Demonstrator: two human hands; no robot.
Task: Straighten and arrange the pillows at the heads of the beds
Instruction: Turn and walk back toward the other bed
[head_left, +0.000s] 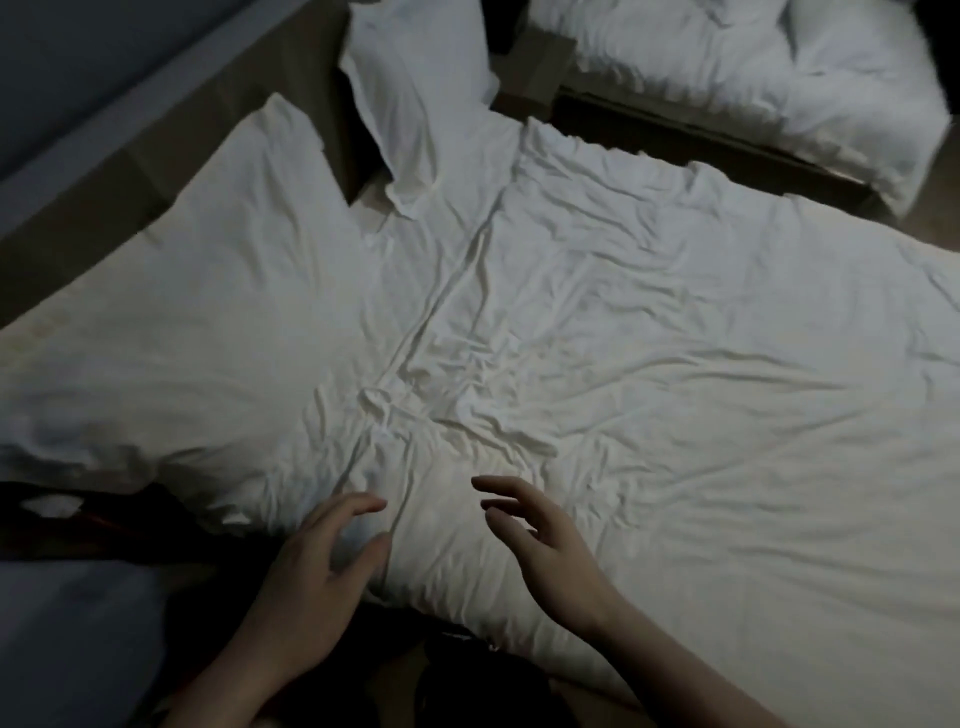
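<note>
A large white pillow (171, 332) lies flat at the left of the near bed, along the brown headboard (78, 228). A second white pillow (415, 88) leans tilted against the headboard further back. A wrinkled white duvet (623, 364) covers the bed. My left hand (322, 566) hovers over the duvet's near edge, fingers spread and curled, holding nothing. My right hand (545, 545) is beside it, also open above the duvet. On the far bed at top right lies another white pillow (857, 52).
A second bed with white bedding (701, 78) stands at the top right, with a brown gap (675, 135) between the beds. A grey wall (78, 67) runs along the left. Dark objects (104, 525) sit by the near bed's left corner.
</note>
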